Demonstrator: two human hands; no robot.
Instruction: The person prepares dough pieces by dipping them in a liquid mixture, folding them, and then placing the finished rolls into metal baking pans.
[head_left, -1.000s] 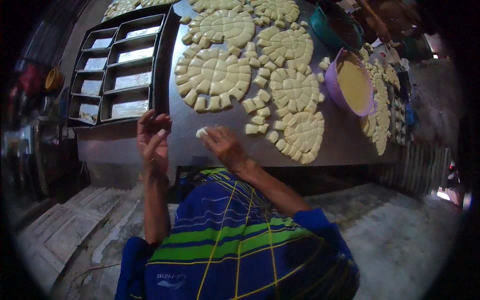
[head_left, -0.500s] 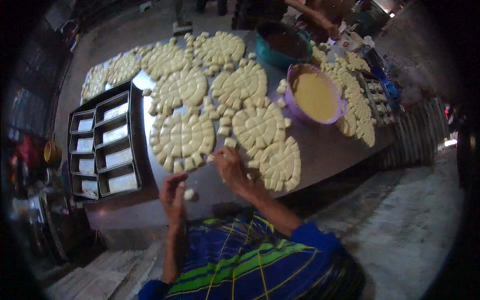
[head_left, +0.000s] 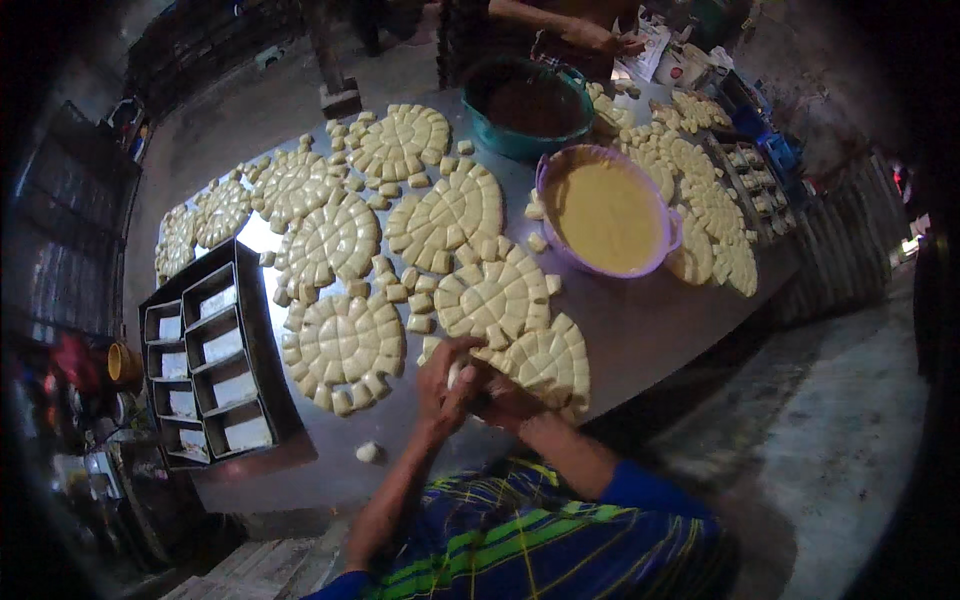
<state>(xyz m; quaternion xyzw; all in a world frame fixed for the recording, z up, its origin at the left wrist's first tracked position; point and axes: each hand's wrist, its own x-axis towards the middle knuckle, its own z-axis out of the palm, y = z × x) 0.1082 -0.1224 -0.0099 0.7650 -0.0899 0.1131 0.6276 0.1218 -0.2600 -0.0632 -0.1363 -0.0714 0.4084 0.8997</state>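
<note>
Cupping a dough piece [head_left: 455, 374] at the frame's lower centre, the left hand [head_left: 438, 392] has curled fingers. The right hand [head_left: 502, 398] meets it, its finger opening hidden.

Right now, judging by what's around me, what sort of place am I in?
Probably a bakery workroom: cut, dough-like rounds spread over a table, a purple bowl holding a yellow mixture, and a dark, divided pan.

A pale dough piece [head_left: 455, 374] was held by the left hand [head_left: 441, 392], closely met by the right hand [head_left: 503, 400], over the metal table [head_left: 650, 345], where a dough ball [head_left: 369, 452] was set near the black tray [head_left: 262, 350].
</note>
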